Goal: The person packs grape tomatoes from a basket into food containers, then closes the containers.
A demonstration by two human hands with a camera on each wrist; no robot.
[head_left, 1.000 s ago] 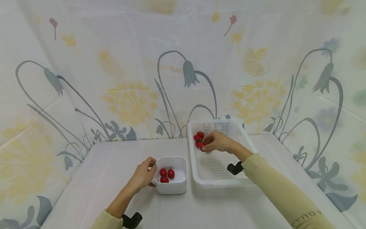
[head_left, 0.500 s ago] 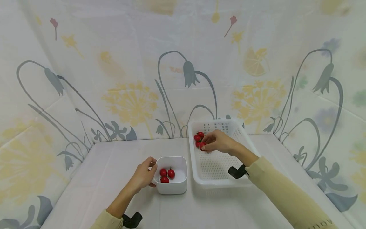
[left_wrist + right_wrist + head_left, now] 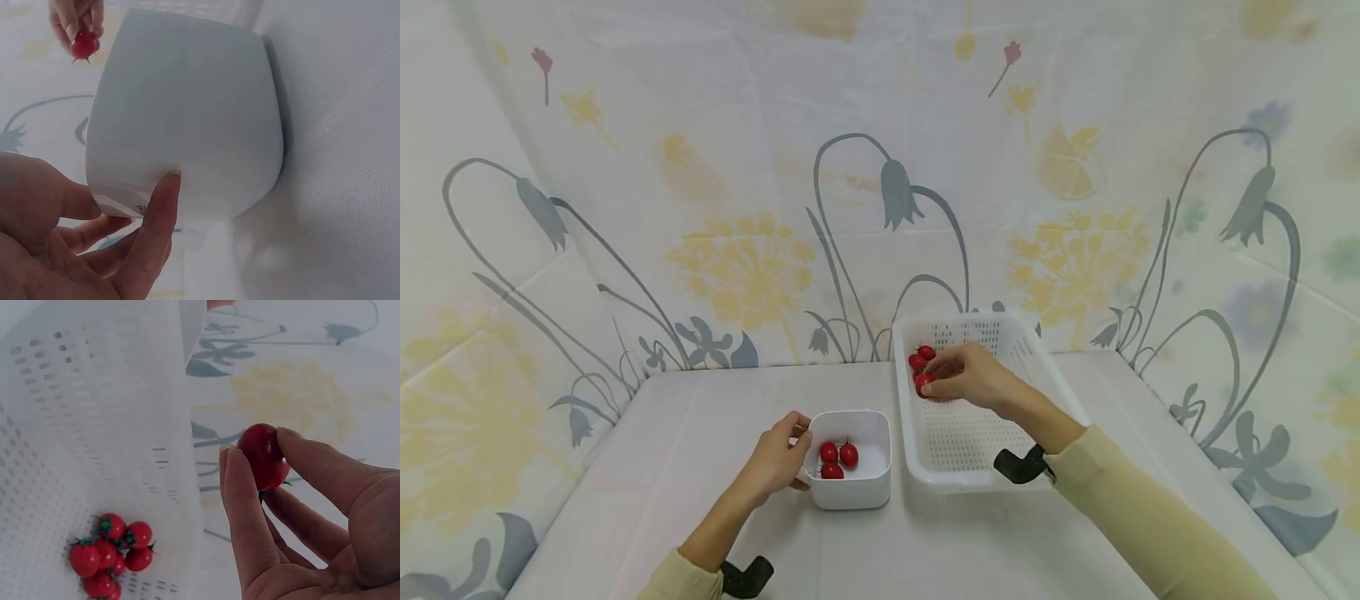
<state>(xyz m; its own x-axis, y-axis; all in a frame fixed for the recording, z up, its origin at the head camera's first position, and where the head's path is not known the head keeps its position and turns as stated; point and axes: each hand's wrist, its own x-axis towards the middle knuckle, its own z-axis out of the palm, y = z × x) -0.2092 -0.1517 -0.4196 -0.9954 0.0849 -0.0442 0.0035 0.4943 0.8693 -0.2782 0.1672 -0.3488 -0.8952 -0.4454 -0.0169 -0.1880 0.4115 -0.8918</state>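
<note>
My right hand (image 3: 973, 377) pinches a red cherry tomato (image 3: 262, 456) between thumb and fingertips, above the white perforated basket (image 3: 951, 482). In the right wrist view a cluster of several cherry tomatoes (image 3: 103, 553) with green stems lies against the basket wall, clear of the fingers. My left hand (image 3: 775, 458) holds the left side of a small white box (image 3: 852, 493). In the left wrist view one fingertip presses the box's outer wall (image 3: 187, 112), and other fingers reach behind its edge. Inside the box lie three cherry tomatoes (image 3: 832, 471).
The basket stands to the right of the box on a white-covered table (image 3: 700, 425), with a narrow gap between them. A flower-printed curtain (image 3: 880, 100) rises behind the table and along both sides. Each wrist wears a black camera mount (image 3: 747, 577).
My right hand has drawn slightly left with the cherry tomato, which now shows more between the fingertips. My left hand and the box stay put.
</note>
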